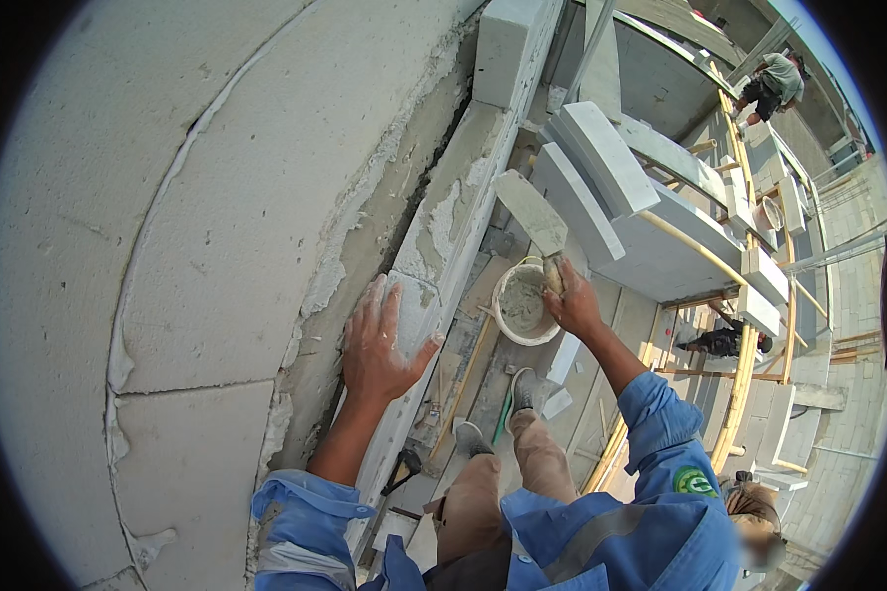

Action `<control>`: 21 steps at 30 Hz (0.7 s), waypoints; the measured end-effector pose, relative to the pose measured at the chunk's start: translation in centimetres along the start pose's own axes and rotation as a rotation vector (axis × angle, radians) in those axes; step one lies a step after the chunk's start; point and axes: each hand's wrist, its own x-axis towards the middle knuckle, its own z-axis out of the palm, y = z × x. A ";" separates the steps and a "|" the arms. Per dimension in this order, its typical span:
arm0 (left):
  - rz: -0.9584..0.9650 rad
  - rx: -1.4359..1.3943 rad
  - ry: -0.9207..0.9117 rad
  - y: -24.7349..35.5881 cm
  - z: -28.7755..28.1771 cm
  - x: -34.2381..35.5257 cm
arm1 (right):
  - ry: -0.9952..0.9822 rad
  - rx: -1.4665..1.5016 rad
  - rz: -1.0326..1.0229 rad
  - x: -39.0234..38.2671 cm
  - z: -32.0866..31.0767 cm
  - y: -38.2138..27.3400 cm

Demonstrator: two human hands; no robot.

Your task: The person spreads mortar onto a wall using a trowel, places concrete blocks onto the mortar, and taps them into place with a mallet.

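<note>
My left hand (pixel 379 350) lies with fingers spread on a pale concrete block (pixel 414 307) set along the wall's narrow ledge. White dust coats its fingertips. My right hand (pixel 574 300) is closed round the handle of a trowel (pixel 530 212), whose broad grey blade points away from me and up to the left. Below this hand stands a white bucket (pixel 503 325) with wet grey mortar (pixel 525 297) inside. Ahead of my left hand, patches of mortar (pixel 445 222) cover the ledge top, up to a taller white block (pixel 504 54).
A large block wall (pixel 202 295) with mortar-filled joints rises on my left. White blocks (pixel 601 158) are stacked ahead on the right. Near my feet lies a black-headed mallet (pixel 402 471). Bamboo poles (pixel 742 384) edge the platform; other people (pixel 774 84) are on lower levels beyond.
</note>
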 end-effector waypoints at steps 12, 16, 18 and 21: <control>0.029 -0.032 0.020 0.1 0.0 0.6 | 0.071 0.197 0.153 8.2 5.2 -4.6; 0.025 -0.043 0.006 0.0 0.2 0.7 | 0.045 0.024 0.048 5.0 3.0 -5.7; 0.017 -0.058 0.004 -0.1 0.3 0.4 | -0.133 -0.055 0.113 3.2 1.7 -7.2; 0.026 0.008 0.010 -0.2 0.0 0.4 | -0.192 0.027 0.043 -1.2 1.8 -7.6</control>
